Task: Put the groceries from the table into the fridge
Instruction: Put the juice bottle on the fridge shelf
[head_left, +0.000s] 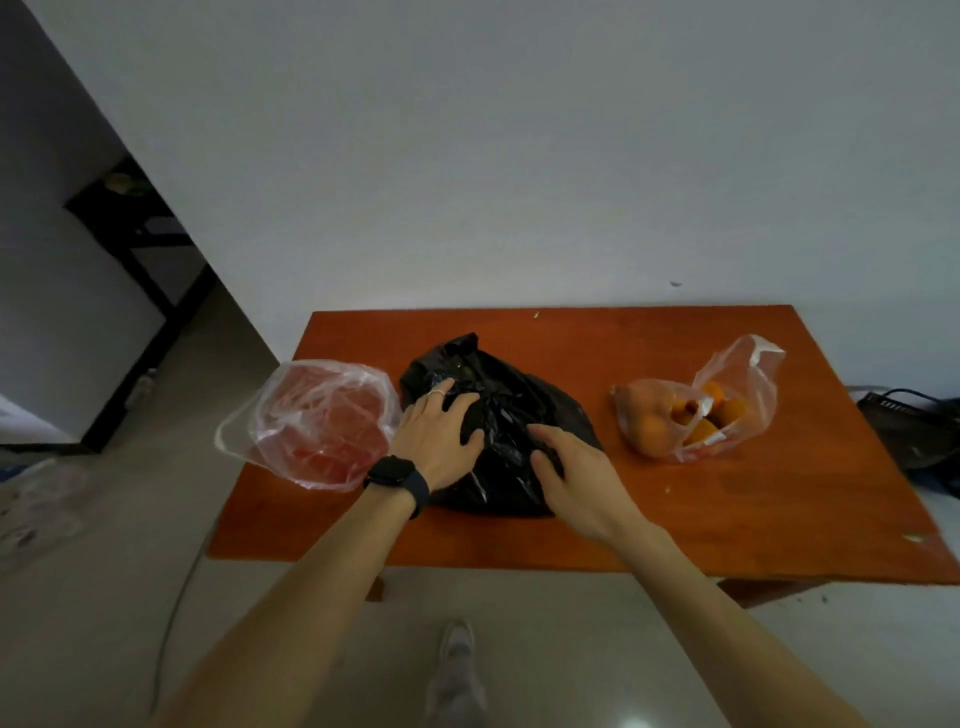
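Note:
A crumpled black plastic bag (506, 400) lies in the middle of the orange-brown table (727, 509). My left hand (436, 439), with a dark watch on the wrist and a ring, rests on the bag's left side with fingers spread over the plastic. My right hand (576, 478) presses on the bag's near right side, fingertips curled into the folds. To the left, a clear bag with red contents (317, 421) hangs over the table's left edge. At the right sits a clear bag of orange fruit (696, 415). What the black bag holds is hidden.
A white wall stands right behind the table. A dark box with cables (914, 431) lies on the floor at the right. A black frame (140, 291) stands in the dim passage at the left. A foot (457, 670) is on the grey floor below.

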